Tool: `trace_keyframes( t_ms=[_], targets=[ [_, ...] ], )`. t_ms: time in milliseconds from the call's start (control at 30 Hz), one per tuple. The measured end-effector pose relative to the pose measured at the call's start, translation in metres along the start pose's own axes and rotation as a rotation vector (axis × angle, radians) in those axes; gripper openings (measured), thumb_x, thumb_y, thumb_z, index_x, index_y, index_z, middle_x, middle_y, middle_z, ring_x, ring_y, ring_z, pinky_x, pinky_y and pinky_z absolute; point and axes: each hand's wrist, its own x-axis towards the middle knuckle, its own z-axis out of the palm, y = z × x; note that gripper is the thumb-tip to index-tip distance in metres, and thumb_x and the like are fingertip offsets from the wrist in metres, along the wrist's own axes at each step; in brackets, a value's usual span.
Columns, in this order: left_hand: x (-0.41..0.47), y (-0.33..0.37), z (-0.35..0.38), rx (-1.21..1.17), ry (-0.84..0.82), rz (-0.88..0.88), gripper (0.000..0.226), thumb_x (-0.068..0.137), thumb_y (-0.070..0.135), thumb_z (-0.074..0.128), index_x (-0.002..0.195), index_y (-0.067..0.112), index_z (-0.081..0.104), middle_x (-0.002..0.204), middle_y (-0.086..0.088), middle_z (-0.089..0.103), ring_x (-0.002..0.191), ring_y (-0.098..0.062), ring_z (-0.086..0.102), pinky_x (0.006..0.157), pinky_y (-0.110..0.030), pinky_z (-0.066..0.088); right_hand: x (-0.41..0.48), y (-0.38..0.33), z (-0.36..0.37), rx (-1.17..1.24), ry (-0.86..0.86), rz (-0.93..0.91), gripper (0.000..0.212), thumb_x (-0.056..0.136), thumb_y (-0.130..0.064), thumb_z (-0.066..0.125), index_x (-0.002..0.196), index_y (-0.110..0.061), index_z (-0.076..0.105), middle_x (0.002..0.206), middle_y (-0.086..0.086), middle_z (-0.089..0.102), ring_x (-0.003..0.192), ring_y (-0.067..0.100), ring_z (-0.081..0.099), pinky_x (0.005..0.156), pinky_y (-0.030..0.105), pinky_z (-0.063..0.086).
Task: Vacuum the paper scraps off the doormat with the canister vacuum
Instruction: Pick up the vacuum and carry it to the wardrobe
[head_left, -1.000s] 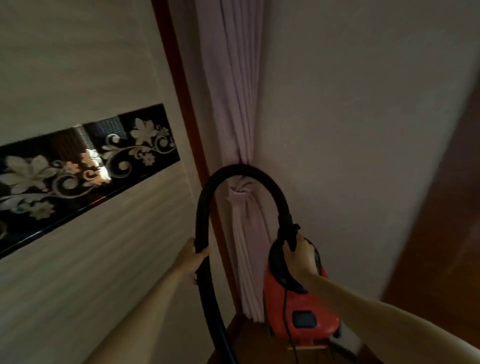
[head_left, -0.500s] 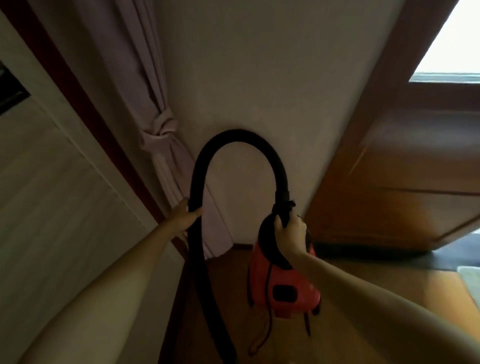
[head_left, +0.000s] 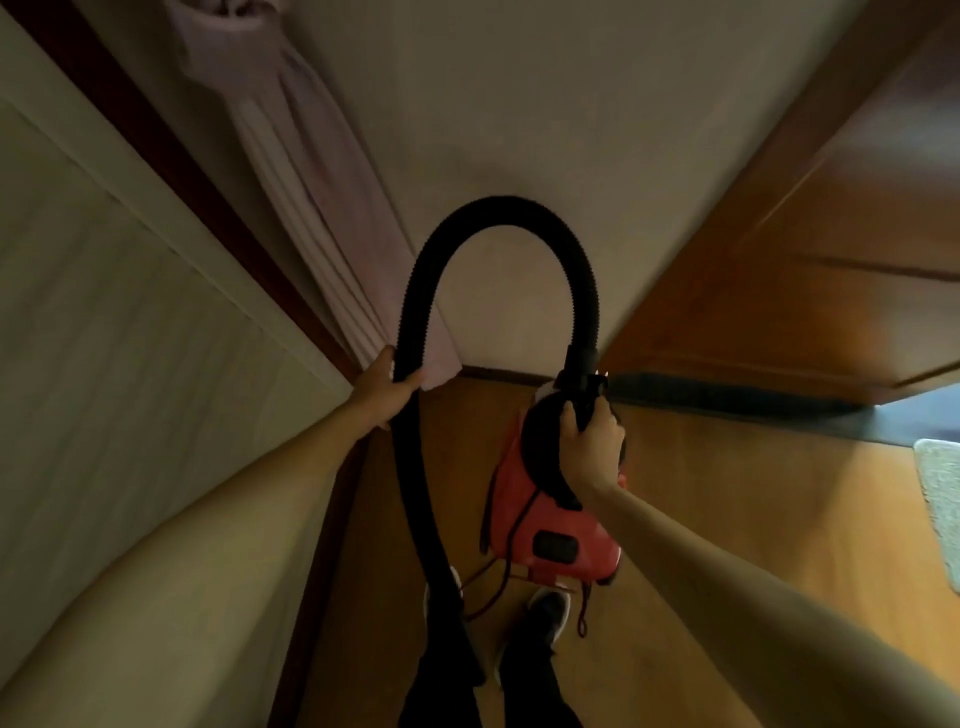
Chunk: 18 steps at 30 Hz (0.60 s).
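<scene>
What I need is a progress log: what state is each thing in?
Red canister vacuum: gripped from above by the right hand.
Black ribbed hose: arched upward, gripped by the left hand.
Pale pleated curtain: gathered, knotted.
Pale fuzzy doormat: lying flat, not yet reached.

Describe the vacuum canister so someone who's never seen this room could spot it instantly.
Look at the wooden floor below the cream wall. Just above it, before the person's shoes, the right hand holds the canister. It is the only red thing there, with a black hose arching from its top.
</scene>
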Motion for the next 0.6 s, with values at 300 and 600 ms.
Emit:
trace_keyframes(
  t_ms=[300, 600],
  targets=[
    [0.053, -0.084, 0.056, 0.011, 0.005, -0.072, 0.07, 0.094, 0.053, 0.056, 0.154, 0.03, 0.026, 0.148, 0.001, 0.046, 0.13, -0.024, 0.049, 0.107, -0.046, 0.045, 0.036, 0.066, 0.068, 0.003, -0.073, 0.075, 0.022, 0.102, -0.026, 0.046, 0.111, -0.006, 0.05, 0.069, -0.004, 0.053, 0.054, 0.011, 0.053, 0.051, 0.039, 0.051],
    [0.122, -0.172, 0.124, 0.02, 0.074, -0.149, 0.059, 0.1, 0.039, 0.054, 0.152, 0.022, 0.03, 0.145, -0.002, 0.048, 0.13, -0.024, 0.048, 0.095, -0.028, 0.037, 0.087, 0.149, 0.15, -0.015, -0.19, 0.066, 0.038, 0.103, -0.029, 0.045, 0.136, -0.011, 0.04, 0.071, 0.005, 0.059, 0.045, 0.011, 0.049, 0.036, 0.019, 0.035]
  ],
)
